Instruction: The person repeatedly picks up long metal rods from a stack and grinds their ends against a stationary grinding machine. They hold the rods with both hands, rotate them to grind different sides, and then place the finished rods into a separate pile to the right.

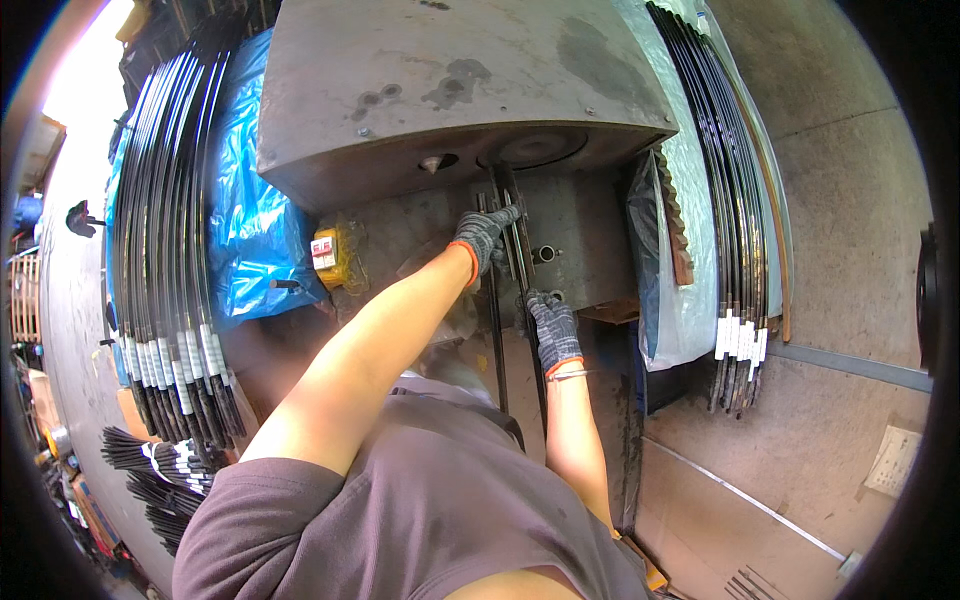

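Observation:
My left hand (484, 236), in a grey knit glove with an orange cuff, is closed at the dark metal bars (506, 190) that rise toward the front of a grey metal machine (470, 75). Lower and to its right, my gloved right hand (554, 333) is wrapped round a long dark rod (523, 262). A second dark rod (497, 345) hangs down between my forearms. Just right of the bars a short round metal stub (544, 254) sticks out. The fingertips of both hands are partly hidden.
Bundles of black rods with white bands stand at the left (165, 250) and right (735, 220). Blue plastic sheeting (250, 210) lies beside the left bundle. A yellow switch box (335, 255) sits below the machine. A toothed metal strip (674, 225) is on the right.

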Demonstrator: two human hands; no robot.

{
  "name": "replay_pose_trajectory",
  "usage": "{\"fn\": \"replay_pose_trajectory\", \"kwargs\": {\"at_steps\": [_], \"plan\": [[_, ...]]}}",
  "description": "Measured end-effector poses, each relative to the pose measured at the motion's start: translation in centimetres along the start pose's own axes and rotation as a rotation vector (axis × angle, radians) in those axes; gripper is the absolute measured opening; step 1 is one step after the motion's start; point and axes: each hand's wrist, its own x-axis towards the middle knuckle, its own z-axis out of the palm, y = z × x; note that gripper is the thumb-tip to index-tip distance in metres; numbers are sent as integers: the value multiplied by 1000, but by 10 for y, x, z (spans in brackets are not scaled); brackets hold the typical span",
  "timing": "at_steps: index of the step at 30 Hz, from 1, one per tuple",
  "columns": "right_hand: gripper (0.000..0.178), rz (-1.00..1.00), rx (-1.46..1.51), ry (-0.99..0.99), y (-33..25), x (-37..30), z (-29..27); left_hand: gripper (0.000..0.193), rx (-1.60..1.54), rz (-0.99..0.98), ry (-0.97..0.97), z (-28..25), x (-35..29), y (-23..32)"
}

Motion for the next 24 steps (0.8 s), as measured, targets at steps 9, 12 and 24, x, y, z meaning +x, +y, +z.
{"fn": "replay_pose_trajectory", "kwargs": {"at_steps": [9,12,24], "plan": [[12,-100,-151,29,6,7,-1,35,8,-6,-13,-1,6,-3],[12,-41,-251,42,2,7,0,35,32,-6,-12,-3,8,-4],[16,-164,-272,79,6,14,1,34,31,8,-30,-2,0,1]]}}
